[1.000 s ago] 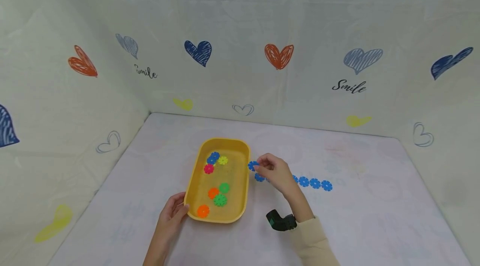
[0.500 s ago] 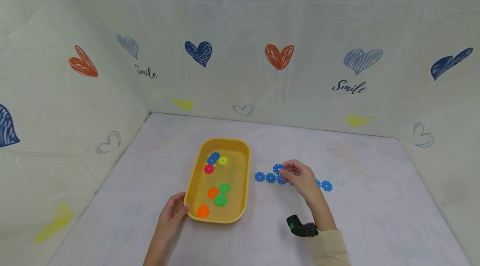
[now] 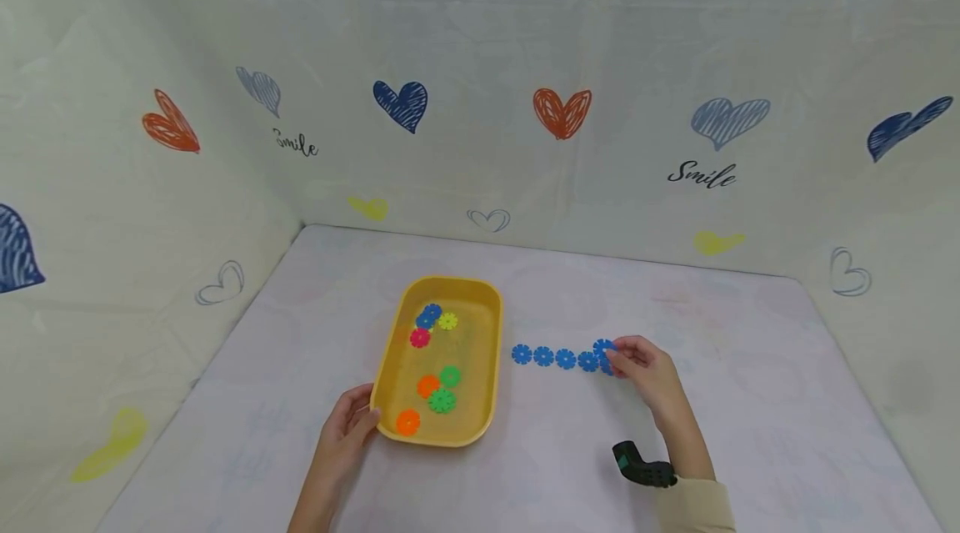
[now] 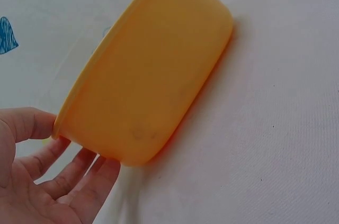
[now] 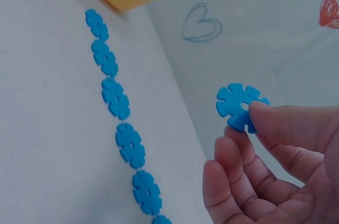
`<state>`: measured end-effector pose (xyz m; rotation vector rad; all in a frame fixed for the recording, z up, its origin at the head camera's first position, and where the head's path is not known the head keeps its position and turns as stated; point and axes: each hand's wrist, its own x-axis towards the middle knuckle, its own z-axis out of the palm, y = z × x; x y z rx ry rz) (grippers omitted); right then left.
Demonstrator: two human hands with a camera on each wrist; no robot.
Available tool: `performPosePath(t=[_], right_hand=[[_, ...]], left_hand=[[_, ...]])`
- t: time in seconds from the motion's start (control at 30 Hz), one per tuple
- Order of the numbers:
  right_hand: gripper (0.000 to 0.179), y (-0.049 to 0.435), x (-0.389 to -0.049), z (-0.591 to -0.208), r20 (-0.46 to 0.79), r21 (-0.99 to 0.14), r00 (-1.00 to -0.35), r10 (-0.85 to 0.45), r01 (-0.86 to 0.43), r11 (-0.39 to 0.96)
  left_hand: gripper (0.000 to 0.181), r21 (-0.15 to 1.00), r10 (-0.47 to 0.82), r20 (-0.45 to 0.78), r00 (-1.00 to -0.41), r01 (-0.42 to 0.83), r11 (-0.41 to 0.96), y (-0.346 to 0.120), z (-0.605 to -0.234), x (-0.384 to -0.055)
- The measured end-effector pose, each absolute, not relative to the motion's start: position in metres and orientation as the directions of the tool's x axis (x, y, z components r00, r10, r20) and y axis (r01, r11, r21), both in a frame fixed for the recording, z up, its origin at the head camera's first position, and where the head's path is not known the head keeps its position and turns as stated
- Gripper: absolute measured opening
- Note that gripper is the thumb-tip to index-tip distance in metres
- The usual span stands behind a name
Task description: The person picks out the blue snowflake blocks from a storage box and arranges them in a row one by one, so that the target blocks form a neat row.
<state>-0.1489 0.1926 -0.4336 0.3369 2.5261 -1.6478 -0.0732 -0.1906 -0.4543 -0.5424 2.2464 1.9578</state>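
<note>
Between thumb and index finger, my right hand (image 3: 651,374) pinches a blue notched plastic disc (image 5: 235,107), a snowflake-shaped building piece. It is held up above the right part of a row of blue discs (image 3: 543,356) lying flat on the table. In the right wrist view the other fingers are loosely bent below the held disc. My left hand (image 3: 343,431) grips the near left corner of a yellow tray (image 4: 153,65), thumb at the rim and fingers against the outer wall. Inside the tray lie blue discs (image 3: 427,317), a red one (image 3: 420,338), and green (image 3: 442,400), orange (image 3: 408,422) and yellow ones (image 3: 447,321).
The white-covered table (image 3: 285,366) meets a pale cloth wall (image 3: 480,32) printed with hearts at the back and sides. A black wrist camera (image 3: 643,466) sits on the right wrist. The row of discs starts just right of the tray.
My right hand has moved rightward along the row, from beside the tray, carrying the blue disc. More of the row's left part shows now. The left hand and tray have stayed put.
</note>
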Motion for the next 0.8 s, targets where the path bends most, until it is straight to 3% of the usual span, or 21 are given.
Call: performPosePath(t=[0.43, 0.8], right_hand=[[0.042, 0.229, -0.143, -0.455, -0.205, -0.878, -0.957, 0.204, 0.272, 0.393], [0.044, 0.252, -0.135, -0.457, -0.276, -0.833, -0.927, 0.253, 0.362, 0.418]], left_hand=[[0.042, 0.939, -0.182, -0.302, -0.936, -0.324, 0.11, -0.19, -0.455, -0.073], [0.042, 0.938, -0.181, -0.307, -0.934, -0.329, 0.106, -0.189, -0.454, -0.074]])
